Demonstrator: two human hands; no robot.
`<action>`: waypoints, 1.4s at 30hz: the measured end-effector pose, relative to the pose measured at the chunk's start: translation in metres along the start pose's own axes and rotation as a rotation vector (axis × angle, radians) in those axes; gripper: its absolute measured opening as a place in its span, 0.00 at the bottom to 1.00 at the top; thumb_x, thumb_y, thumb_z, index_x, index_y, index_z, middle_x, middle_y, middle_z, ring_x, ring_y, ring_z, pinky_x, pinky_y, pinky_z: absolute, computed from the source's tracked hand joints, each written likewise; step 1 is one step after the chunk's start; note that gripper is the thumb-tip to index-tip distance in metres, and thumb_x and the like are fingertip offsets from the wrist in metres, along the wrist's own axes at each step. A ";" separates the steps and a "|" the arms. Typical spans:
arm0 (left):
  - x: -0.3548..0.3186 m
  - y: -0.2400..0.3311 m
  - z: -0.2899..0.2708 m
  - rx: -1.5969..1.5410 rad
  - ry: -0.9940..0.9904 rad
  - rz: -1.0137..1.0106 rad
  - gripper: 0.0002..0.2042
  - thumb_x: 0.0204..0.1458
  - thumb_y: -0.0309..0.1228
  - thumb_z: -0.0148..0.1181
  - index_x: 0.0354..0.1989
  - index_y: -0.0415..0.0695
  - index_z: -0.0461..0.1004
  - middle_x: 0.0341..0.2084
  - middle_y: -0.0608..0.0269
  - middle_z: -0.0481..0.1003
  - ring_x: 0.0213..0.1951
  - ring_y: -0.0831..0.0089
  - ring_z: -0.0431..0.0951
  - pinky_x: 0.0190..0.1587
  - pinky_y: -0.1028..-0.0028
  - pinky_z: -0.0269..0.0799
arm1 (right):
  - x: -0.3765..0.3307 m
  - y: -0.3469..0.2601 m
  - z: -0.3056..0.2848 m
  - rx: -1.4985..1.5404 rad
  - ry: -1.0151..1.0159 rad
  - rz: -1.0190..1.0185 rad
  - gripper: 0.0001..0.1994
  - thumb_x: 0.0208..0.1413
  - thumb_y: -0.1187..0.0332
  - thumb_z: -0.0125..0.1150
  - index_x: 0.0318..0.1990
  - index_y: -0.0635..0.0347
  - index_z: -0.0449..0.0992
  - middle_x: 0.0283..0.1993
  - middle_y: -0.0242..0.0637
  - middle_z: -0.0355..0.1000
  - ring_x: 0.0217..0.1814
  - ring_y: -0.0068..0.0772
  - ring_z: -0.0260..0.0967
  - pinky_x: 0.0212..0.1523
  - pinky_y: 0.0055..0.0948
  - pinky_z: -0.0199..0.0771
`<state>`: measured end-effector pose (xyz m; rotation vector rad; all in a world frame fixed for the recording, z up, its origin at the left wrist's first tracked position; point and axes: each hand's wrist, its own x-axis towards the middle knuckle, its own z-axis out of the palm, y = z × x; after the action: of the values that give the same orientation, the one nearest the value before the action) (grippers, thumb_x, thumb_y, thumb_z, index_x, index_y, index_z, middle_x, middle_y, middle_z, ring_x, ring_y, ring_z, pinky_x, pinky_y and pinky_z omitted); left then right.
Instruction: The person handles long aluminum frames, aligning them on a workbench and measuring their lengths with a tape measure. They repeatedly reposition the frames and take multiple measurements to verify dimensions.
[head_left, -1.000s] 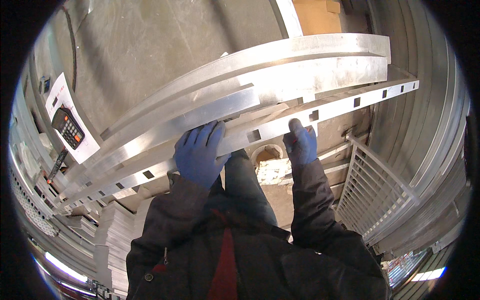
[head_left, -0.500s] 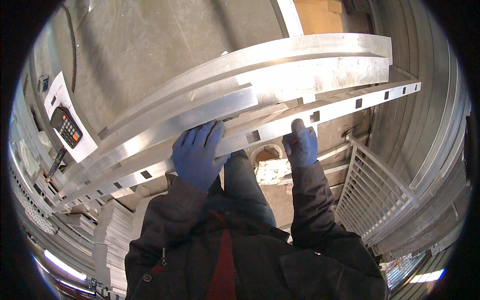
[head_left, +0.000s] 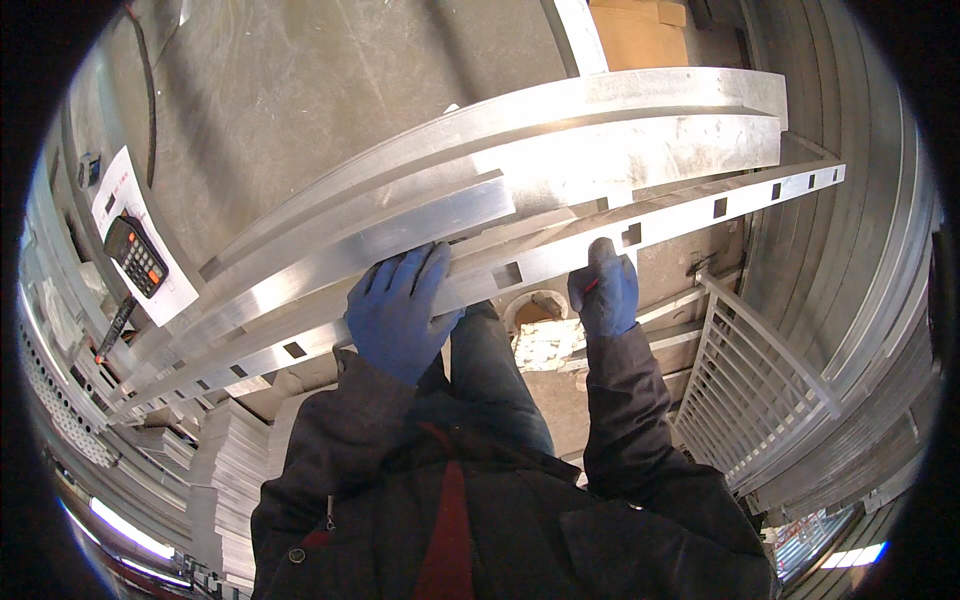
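Note:
A long silver metal bar [head_left: 560,257] with square holes along its face lies slantwise in front of me. My left hand [head_left: 402,312], in a blue glove, is closed over this bar, its fingers reaching across the top edge. Close to the bar's near edge, right of the middle, is my right hand [head_left: 607,290], also gloved in blue. It is closed, with the thumb up against the bar below a square hole. Between its fingers shows the tip of a thin red thing; the rest is hidden in the glove. Beyond the bar lies a shorter smooth metal profile [head_left: 430,222].
Wide metal profiles [head_left: 660,146] lie behind the bar. At left, a black calculator [head_left: 137,258] rests on a white paper [head_left: 182,293]. A white slatted frame [head_left: 755,375] leans at right, beside stacked long profiles [head_left: 830,260]. A cardboard box [head_left: 640,35] sits at the far side.
Both hands keep their places on the bar. The whole view has shifted very slightly; nothing was taken up or let go.

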<state>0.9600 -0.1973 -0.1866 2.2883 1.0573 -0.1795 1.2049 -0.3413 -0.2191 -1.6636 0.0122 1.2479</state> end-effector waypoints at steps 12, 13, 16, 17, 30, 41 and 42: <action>0.000 -0.001 0.005 0.018 0.028 0.032 0.37 0.45 0.47 0.77 0.66 0.53 0.74 0.63 0.63 0.76 0.61 0.59 0.77 0.65 0.57 0.73 | 0.003 0.008 -0.002 -0.075 0.047 -0.031 0.25 0.68 0.45 0.61 0.24 0.51 0.69 0.13 0.28 0.62 0.10 0.22 0.58 0.13 0.25 0.54; 0.000 -0.001 0.005 0.013 0.029 0.036 0.37 0.45 0.47 0.77 0.66 0.53 0.74 0.63 0.63 0.76 0.61 0.58 0.77 0.65 0.56 0.73 | 0.003 0.009 -0.003 -0.023 0.050 -0.026 0.22 0.67 0.50 0.64 0.25 0.51 0.70 0.14 0.27 0.63 0.11 0.21 0.59 0.13 0.25 0.56; -0.001 -0.001 0.005 -0.003 0.023 0.035 0.37 0.45 0.46 0.77 0.65 0.52 0.74 0.62 0.61 0.77 0.61 0.57 0.78 0.64 0.56 0.73 | 0.004 0.012 -0.004 0.047 0.050 0.008 0.18 0.67 0.57 0.67 0.25 0.51 0.72 0.15 0.27 0.65 0.12 0.21 0.60 0.14 0.25 0.58; -0.001 -0.001 0.005 -0.005 0.011 0.026 0.37 0.44 0.46 0.77 0.65 0.51 0.74 0.62 0.61 0.77 0.61 0.57 0.78 0.64 0.56 0.73 | 0.004 0.013 -0.004 0.079 0.048 0.030 0.18 0.67 0.57 0.67 0.24 0.52 0.73 0.15 0.27 0.66 0.12 0.21 0.60 0.14 0.25 0.58; -0.001 0.002 0.007 -0.005 0.016 0.011 0.39 0.42 0.43 0.79 0.67 0.51 0.73 0.64 0.59 0.76 0.63 0.56 0.77 0.65 0.56 0.73 | 0.003 0.013 -0.001 -0.061 0.035 -0.014 0.25 0.69 0.46 0.62 0.23 0.50 0.67 0.14 0.25 0.59 0.10 0.21 0.58 0.11 0.24 0.53; 0.001 0.003 0.008 -0.015 -0.005 0.007 0.38 0.42 0.41 0.78 0.66 0.50 0.73 0.63 0.58 0.76 0.62 0.56 0.77 0.66 0.57 0.72 | 0.001 0.009 0.004 -0.018 0.054 0.032 0.23 0.69 0.51 0.63 0.22 0.46 0.65 0.14 0.22 0.57 0.10 0.18 0.54 0.12 0.23 0.50; 0.001 0.003 0.008 -0.008 -0.002 0.011 0.37 0.42 0.40 0.78 0.65 0.50 0.73 0.63 0.59 0.76 0.62 0.56 0.77 0.66 0.57 0.72 | 0.001 0.010 0.005 -0.018 0.060 0.038 0.23 0.69 0.52 0.64 0.22 0.46 0.64 0.14 0.21 0.57 0.11 0.17 0.54 0.13 0.23 0.49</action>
<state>0.9636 -0.2026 -0.1924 2.2863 1.0417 -0.1730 1.1969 -0.3420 -0.2263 -1.7229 0.0690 1.2293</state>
